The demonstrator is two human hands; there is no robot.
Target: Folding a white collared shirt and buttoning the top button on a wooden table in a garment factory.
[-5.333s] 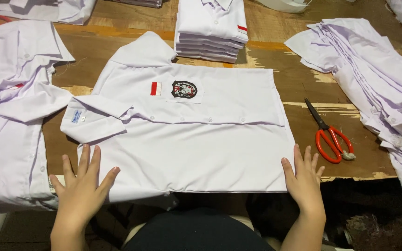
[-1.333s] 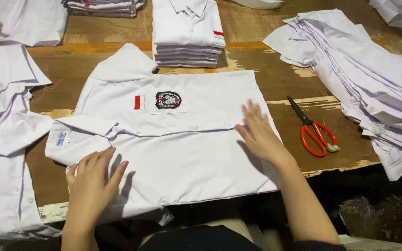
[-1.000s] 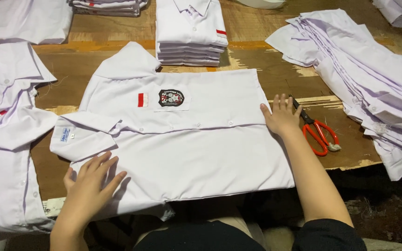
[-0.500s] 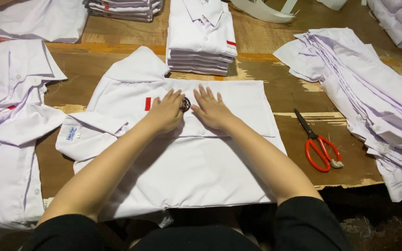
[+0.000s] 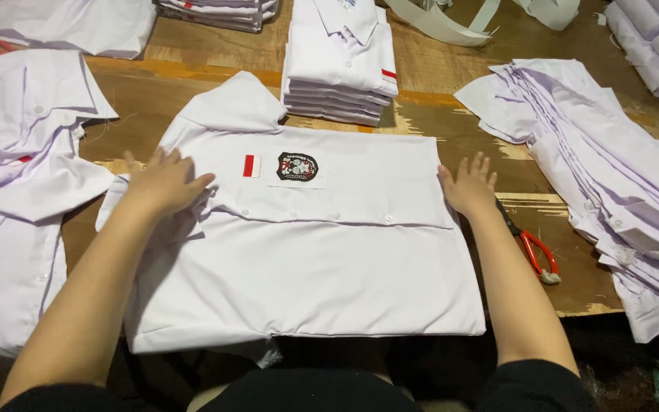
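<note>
white shirt flat – collar left, long axis sideways, hands at ends

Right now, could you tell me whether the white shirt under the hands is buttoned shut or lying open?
Buttoned shut, as far as shows. The white shirt lies spread flat, front up, buttons in a line along the closed placket. Left hand and right hand press its ends.

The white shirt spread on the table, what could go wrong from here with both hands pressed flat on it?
1. The red-handled scissors lie right beside the right hand and forearm, so a sideways sweep could catch the blades or knock them off the table.
2. The white shirt hangs over the near table edge, so it could slide or crease when the hands lift.
3. The left hand covers the collar end, where fabric looks bunched and may get pressed into a wrinkle.
</note>
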